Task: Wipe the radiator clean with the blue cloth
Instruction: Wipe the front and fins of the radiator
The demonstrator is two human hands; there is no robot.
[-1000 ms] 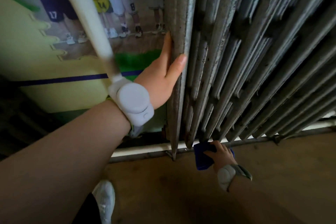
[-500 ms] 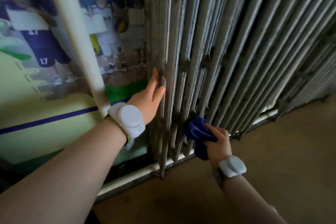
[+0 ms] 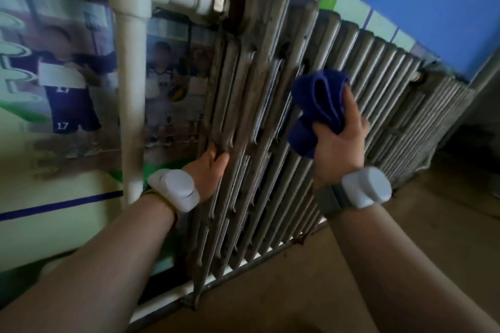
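A long grey ribbed radiator [image 3: 378, 84] runs along the wall from the centre to the right. Its nearest fins look dirty and stained. My right hand [image 3: 342, 140] grips a bunched blue cloth [image 3: 318, 108] in front of the upper middle part of the fins; whether the cloth touches the metal I cannot tell. My left hand [image 3: 209, 167] rests on the left end section of the radiator, thumb on the front edge and fingers hidden behind it. Both wrists wear white bands.
A white pipe [image 3: 130, 89] stands upright left of the radiator and bends into its top corner. A second pipe [image 3: 173, 295] runs along the floor under the fins. A sports poster [image 3: 67, 84] covers the wall at left. Brown floor [image 3: 446, 224] lies at right.
My right hand has risen with the blue cloth from the foot of the fins to their upper middle. The view has tilted upward, showing the radiator's top. My left hand stays on the end section.
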